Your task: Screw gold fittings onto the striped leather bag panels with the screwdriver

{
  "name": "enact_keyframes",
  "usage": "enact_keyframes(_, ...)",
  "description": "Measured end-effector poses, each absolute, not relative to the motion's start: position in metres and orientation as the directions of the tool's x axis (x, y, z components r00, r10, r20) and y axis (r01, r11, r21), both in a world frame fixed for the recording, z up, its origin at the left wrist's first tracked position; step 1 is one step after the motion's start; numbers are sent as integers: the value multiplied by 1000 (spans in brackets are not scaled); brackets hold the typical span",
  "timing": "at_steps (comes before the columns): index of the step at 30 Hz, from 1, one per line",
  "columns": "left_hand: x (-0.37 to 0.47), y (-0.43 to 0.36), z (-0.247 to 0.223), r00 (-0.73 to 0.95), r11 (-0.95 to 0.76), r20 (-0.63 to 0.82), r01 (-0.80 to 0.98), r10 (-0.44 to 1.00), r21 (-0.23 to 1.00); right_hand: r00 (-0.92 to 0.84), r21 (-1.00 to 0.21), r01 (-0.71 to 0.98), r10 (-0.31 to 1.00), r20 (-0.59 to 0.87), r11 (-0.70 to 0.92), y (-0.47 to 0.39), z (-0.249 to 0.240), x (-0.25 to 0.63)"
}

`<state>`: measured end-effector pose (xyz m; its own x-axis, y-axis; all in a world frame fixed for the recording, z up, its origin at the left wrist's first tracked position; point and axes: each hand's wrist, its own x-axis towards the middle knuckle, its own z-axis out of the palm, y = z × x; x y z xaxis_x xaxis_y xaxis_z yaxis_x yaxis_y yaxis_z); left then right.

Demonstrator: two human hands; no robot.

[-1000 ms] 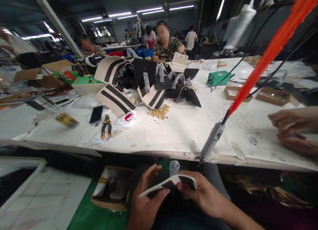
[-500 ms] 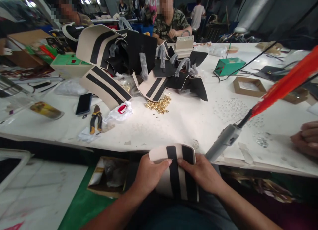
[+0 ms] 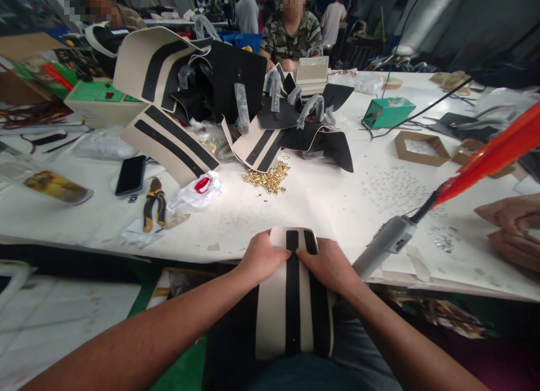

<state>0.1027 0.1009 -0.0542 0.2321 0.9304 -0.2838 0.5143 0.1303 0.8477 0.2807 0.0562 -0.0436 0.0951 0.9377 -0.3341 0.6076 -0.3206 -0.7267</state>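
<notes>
A beige panel with black stripes (image 3: pixel 278 301) lies over my lap, its far end raised at the table's front edge. My left hand (image 3: pixel 264 256) grips that end from the left, thumb pressed on a black stripe. From the other side my right hand (image 3: pixel 327 261) grips it too, its thumb almost meeting the left one. The fingers of both hands are hidden behind the panel. Beyond them on the white table (image 3: pixel 236 216) lies a heap of small gold metal fittings (image 3: pixel 270 178).
Striped and black bag panels (image 3: pixel 169 143) are piled behind the fittings. Pliers (image 3: pixel 154 205), a phone (image 3: pixel 130 175) and a drink glass (image 3: pixel 59 187) lie left. A grey tool with an orange-red hose (image 3: pixel 386 239) stands right, near another person's hands (image 3: pixel 512 228). A green box (image 3: pixel 388 112) sits farther back.
Both hands have moved forward and up with the panel, which now stretches flatter and longer over my lap. The other person's hands at right have come further into view.
</notes>
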Motion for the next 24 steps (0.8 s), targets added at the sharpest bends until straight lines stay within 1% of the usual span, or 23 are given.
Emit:
enact_keyframes(4, 104, 108, -53, 330, 3, -225, 557, 917, 830, 109, -706, 624, 933, -344, -334, 61, -44, 279)
enact_keyframes(6, 102, 106, -51, 320, -77, -163, 623, 933, 779, 107, -704, 627, 932, -347, -334, 61, -43, 279)
enact_keyframes(7, 100, 104, -50, 304, -137, -96, 660, 948, 738, 107, -704, 627, 932, -347, -334, 61, -43, 279)
enact_keyframes(9, 95, 98, -51, 312, -303, 100, 712, 945, 634, 107, -704, 629, 934, -341, -330, 61, -44, 280)
enact_keyframes(11, 90, 95, -55, 410, -492, 274, 698, 870, 520, 105, -709, 628, 938, -329, -319, 61, -45, 280)
enact_keyframes(13, 85, 93, -64, 528, -628, 342, 633, 778, 452, 96, -715, 630, 945, -314, -302, 61, -46, 279)
enact_keyframes(14, 84, 94, -69, 562, -658, 345, 604, 752, 450, 91, -718, 632, 948, -306, -292, 62, -46, 279)
enact_keyframes(17, 83, 97, -83, 537, -629, 338, 579, 773, 519, 81, -720, 644, 959, -273, -259, 63, -42, 276)
enact_keyframes(20, 84, 101, -87, 494, -581, 319, 588, 809, 563, 95, -718, 664, 976, -199, -210, 54, -37, 273)
enact_keyframes(22, 84, 103, -86, 489, -567, 307, 584, 817, 580, 133, -715, 675, 983, -127, -184, 37, -35, 275)
enact_keyframes(24, 83, 104, -85, 483, -557, 300, 579, 822, 595, 179, -763, 634, 984, -13, -126, 11, -36, 284)
